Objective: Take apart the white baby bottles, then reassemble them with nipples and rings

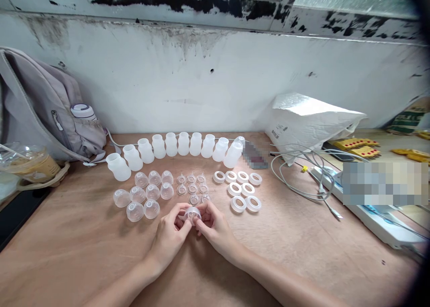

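My left hand (173,226) and my right hand (215,226) meet over the table, fingers closed from both sides on a translucent bottle collar (192,212). A clear piece that looks like a nipple shows inside its ring; the fingers cover part of it. Just beyond my fingertips lie several clear silicone nipples (192,188) in rows. To their left several clear domed caps (152,191) are grouped. White collar rings (247,189) lie to the right of the nipples. Behind them, frosted baby bottles (183,144) stand in a curved row, the rightmost topped with a clear part.
On the left are a grey backpack (43,105), a drink cup (30,161) and a black phone-like slab (23,215). Grey cables (295,181), a white power strip (366,222) and a white bag (302,123) occupy the right. A wall closes off the back.
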`<state>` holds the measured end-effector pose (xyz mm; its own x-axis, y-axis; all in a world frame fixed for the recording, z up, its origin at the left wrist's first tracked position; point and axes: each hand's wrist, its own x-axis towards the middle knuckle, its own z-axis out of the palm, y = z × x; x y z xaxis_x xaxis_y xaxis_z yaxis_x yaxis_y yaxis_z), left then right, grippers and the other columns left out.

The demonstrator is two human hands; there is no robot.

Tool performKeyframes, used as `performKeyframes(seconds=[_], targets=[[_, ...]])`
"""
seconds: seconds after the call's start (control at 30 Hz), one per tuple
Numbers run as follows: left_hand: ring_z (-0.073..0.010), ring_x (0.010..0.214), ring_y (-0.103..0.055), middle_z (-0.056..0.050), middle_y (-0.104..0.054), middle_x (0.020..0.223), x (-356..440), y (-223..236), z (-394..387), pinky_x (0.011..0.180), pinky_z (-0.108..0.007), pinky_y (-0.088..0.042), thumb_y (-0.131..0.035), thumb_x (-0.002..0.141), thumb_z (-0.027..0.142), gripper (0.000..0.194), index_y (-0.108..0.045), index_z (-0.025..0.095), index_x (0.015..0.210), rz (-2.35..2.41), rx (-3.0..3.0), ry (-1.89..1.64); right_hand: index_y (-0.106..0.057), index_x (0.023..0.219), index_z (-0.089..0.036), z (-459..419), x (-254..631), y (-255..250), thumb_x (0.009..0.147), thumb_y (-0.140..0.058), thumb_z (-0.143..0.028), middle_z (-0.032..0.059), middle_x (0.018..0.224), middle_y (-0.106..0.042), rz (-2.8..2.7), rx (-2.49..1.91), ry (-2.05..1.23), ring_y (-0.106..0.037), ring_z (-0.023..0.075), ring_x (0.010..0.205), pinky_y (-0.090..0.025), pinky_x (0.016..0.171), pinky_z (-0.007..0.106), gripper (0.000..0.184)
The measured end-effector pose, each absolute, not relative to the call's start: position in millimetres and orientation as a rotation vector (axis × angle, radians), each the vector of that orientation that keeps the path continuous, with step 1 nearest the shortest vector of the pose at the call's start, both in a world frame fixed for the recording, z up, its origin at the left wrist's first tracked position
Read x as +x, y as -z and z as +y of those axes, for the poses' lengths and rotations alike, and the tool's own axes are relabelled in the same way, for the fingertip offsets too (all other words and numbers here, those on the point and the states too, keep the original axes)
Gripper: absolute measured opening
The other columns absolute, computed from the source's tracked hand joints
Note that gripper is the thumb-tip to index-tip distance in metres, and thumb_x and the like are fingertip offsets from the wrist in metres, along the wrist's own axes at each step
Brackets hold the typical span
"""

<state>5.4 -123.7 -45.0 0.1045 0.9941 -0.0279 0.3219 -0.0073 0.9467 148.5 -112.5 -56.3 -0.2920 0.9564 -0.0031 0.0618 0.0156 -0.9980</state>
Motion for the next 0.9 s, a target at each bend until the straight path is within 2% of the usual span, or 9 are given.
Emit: performKeyframes(seconds=[0.17,0.3,0.6,0.9], targets=[[-0.0123,0.058,-0.058,-0.001,-0.065,0.077,6.0,43.9,-125.0,0.051,-0.020,-0.043,-0.051,0.080,0.031,0.022,-0.054,0.018,0.096,1.293,1.458,-0.920,-0.044,0.079,-0.020,-108.8,149.5,58.6,0.078,-0.055,-0.028,-0.0019,0.070,-0.054,-1.408,-1.118,-1.416,-0.052,0.0111,0.056,-0.047,0.046,0.023,0.013],[-0.0102,0.056,-0.055,0.000,-0.063,0.076,8.7,39.4,-129.8,0.050,-0.018,-0.041,-0.050,0.080,0.025,0.016,-0.054,0.019,0.094,1.263,1.578,-0.880,-0.041,0.074,-0.021,-106.7,151.8,65.3,0.076,-0.052,-0.020,-0.0070,0.058,-0.046,-1.435,-1.184,-1.379,-0.043,0.0079,0.044,-0.037,0.040,0.020,0.012],[-0.0075,0.048,-0.043,0.004,-0.049,0.064,6.7,43.8,-132.5,0.045,-0.017,-0.033,-0.049,0.079,0.021,0.015,-0.052,0.019,0.093,1.224,1.668,-0.852,-0.038,0.069,-0.020,-105.9,152.6,59.0,0.067,-0.047,-0.009,-0.0071,0.059,-0.039,-1.559,-1.228,-1.205,-0.033,0.0088,0.053,-0.028,0.047,0.020,0.015],[-0.0085,0.050,-0.045,0.003,-0.050,0.066,6.3,42.4,-134.6,0.048,-0.018,-0.037,-0.050,0.079,0.021,0.018,-0.054,0.019,0.096,1.221,1.728,-0.863,-0.036,0.066,-0.020,-103.8,151.7,58.5,0.062,-0.044,-0.004,-0.0076,0.057,-0.039,-1.623,-1.268,-1.101,-0.033,0.0087,0.053,-0.027,0.047,0.020,0.018]])
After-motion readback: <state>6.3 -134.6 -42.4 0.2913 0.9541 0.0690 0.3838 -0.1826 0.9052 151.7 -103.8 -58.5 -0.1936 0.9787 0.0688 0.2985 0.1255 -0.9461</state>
